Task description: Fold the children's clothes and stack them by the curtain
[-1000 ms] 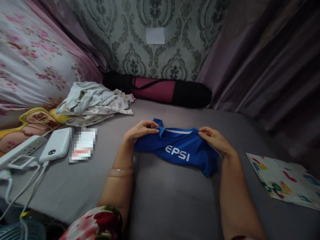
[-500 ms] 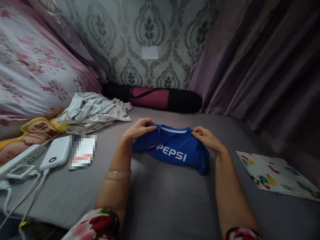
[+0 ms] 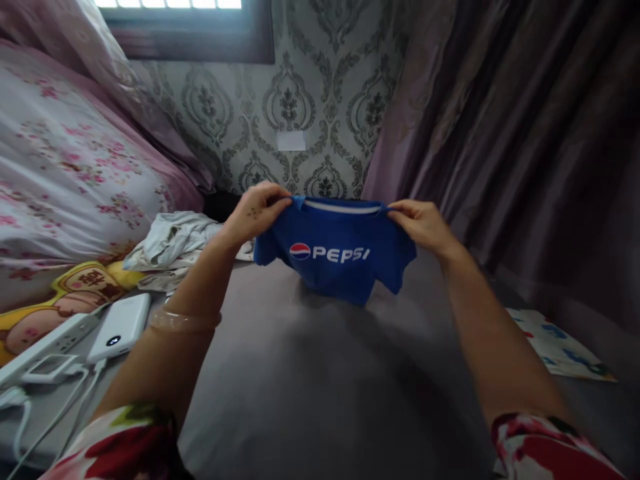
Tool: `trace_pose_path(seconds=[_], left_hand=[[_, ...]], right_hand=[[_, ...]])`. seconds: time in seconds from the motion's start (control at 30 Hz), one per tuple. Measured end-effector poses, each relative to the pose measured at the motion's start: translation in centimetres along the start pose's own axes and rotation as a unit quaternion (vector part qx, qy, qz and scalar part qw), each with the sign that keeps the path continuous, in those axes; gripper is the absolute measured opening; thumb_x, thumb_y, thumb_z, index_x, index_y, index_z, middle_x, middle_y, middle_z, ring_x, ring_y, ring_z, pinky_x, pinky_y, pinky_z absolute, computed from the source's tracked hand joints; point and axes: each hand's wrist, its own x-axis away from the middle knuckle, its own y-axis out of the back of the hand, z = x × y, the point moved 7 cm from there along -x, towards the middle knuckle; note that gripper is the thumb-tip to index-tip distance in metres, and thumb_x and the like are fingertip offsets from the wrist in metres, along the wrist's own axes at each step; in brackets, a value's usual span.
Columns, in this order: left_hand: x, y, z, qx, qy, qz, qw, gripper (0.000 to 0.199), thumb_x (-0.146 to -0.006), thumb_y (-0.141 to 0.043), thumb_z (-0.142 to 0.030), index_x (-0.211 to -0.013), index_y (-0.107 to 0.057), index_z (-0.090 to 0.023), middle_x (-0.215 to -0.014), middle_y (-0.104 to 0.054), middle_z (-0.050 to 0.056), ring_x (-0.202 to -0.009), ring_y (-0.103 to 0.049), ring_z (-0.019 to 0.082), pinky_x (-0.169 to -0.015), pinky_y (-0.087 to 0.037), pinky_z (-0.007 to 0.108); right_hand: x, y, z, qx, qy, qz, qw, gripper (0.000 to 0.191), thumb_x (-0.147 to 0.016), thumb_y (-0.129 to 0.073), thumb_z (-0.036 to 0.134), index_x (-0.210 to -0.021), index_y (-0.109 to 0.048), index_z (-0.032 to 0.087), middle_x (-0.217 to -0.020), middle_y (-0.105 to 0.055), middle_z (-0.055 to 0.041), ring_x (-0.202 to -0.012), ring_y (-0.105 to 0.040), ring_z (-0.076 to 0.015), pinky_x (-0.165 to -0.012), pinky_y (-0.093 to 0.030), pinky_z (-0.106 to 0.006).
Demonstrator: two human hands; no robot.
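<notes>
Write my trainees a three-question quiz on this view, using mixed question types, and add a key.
1. True or false: the left hand and right hand grip the blue shirt beside its neckline.
2. Fill in: the white word across the shirt's front reads ____.
3. What is worn on the left arm? A) a watch; B) a bangle; C) a glove.

Key: 1. True; 2. PEPSI; 3. B.

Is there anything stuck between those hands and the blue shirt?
Nothing visible. The left hand and the right hand each pinch the blue shirt directly, one at either side of its neckline. The pile of clothes lies beyond the left forearm, not between hand and shirt.
</notes>
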Motion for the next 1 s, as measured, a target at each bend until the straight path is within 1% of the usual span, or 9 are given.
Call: trace_pose_path(seconds=[0.07,0.13,0.2,0.27,0.4,0.53,0.6,0.7,1.0], left_hand=[[-0.6,2.7,-3.2,-0.052,-0.08,-0.152,0.984,0.015,-0.085,-0.062,-0.033,-0.089,-0.065,-0.019,-0.09,-0.059,0.004,-0.096,-0.055,0.019,-0.09,-0.044,0.034],[-0.6,3.8,-5.4,-0.107,-0.137,-0.243,0.954,0.014,-0.092,-0.053,-0.03,-0.095,-0.061,-0.019,-0.101,-0.056,0.007,-0.108,-0.051,0.022,-0.099,-0.039,0.04],[-1.3,2.9,-5.8,-0.149,-0.163,-0.212,0.952,0.014,-0.095,-0.048,-0.03,-0.094,-0.057,-0.02,-0.101,-0.055,0.008,-0.112,-0.049,0.024,-0.101,-0.037,0.044],[-2.0,1.7,-4.7,-0.161,-0.158,-0.159,0.961,0.016,-0.095,-0.046,-0.032,-0.09,-0.055,-0.02,-0.096,-0.055,0.007,-0.109,-0.051,0.026,-0.099,-0.038,0.046],[-2.6,2.0,-2.2,-0.159,-0.131,-0.21,0.956,0.015,-0.095,-0.042,-0.027,-0.089,-0.054,-0.021,-0.098,-0.056,0.009,-0.108,-0.051,0.026,-0.098,-0.039,0.046],[-3.6,0.9,-1.4,-0.157,-0.135,-0.126,0.97,0.011,-0.09,-0.048,-0.025,-0.084,-0.056,-0.02,-0.087,-0.057,0.005,-0.096,-0.055,0.023,-0.091,-0.044,0.04],[-4.0,1.0,-1.2,-0.14,-0.118,-0.135,0.974,0.012,-0.09,-0.048,-0.026,-0.085,-0.057,-0.02,-0.086,-0.058,0.004,-0.096,-0.056,0.021,-0.091,-0.044,0.037],[-4.7,1.1,-1.1,-0.131,-0.103,-0.136,0.977,0.012,-0.09,-0.049,-0.027,-0.085,-0.058,-0.02,-0.087,-0.06,0.004,-0.096,-0.056,0.02,-0.092,-0.043,0.036],[-5.9,2.0,-1.2,-0.157,-0.054,-0.174,0.971,0.015,-0.092,-0.049,-0.03,-0.092,-0.061,-0.022,-0.091,-0.065,0.003,-0.104,-0.056,0.022,-0.101,-0.033,0.042]], right_hand=[[-0.6,2.3,3.0,0.064,0.075,-0.133,0.986,0.026,-0.091,-0.052,0.039,-0.102,-0.068,0.022,-0.097,-0.07,-0.0036,-0.092,-0.064,-0.0204,-0.078,-0.051,-0.033],[-0.7,3.2,5.1,0.123,0.126,-0.216,0.96,0.029,-0.097,-0.041,0.037,-0.108,-0.065,0.023,-0.106,-0.069,-0.0047,-0.1,-0.063,-0.0217,-0.082,-0.049,-0.035],[-1.2,2.3,6.2,0.178,0.159,-0.198,0.951,0.032,-0.099,-0.036,0.036,-0.109,-0.064,0.024,-0.106,-0.069,-0.0053,-0.1,-0.063,-0.0229,-0.082,-0.049,-0.037],[-1.8,1.1,6.2,0.222,0.175,-0.154,0.947,0.033,-0.1,-0.035,0.037,-0.107,-0.065,0.024,-0.103,-0.07,-0.0055,-0.096,-0.064,-0.0233,-0.08,-0.049,-0.037],[-3.0,0.9,5.7,0.288,0.171,-0.164,0.928,0.037,-0.102,-0.029,0.035,-0.11,-0.064,0.024,-0.101,-0.071,-0.0057,-0.094,-0.064,-0.0226,-0.084,-0.045,-0.039],[-4.0,0.9,6.0,0.351,0.182,-0.132,0.909,0.035,-0.1,-0.035,0.034,-0.107,-0.067,0.023,-0.092,-0.072,-0.0053,-0.09,-0.064,-0.023,-0.094,-0.038,-0.044],[-4.3,1.5,6.0,0.354,0.168,-0.158,0.906,0.035,-0.1,-0.034,0.034,-0.108,-0.067,0.023,-0.095,-0.072,-0.0063,-0.093,-0.063,-0.0236,-0.096,-0.036,-0.045],[-4.8,1.3,5.4,0.348,0.155,-0.133,0.915,0.035,-0.1,-0.034,0.034,-0.109,-0.067,0.025,-0.095,-0.072,-0.0056,-0.093,-0.063,-0.0236,-0.096,-0.035,-0.048],[-5.4,1.6,4.9,0.333,0.116,-0.162,0.922,0.037,-0.1,-0.031,0.034,-0.109,-0.066,0.024,-0.091,-0.071,-0.0063,-0.095,-0.063,-0.0243,-0.101,-0.028,-0.053]])
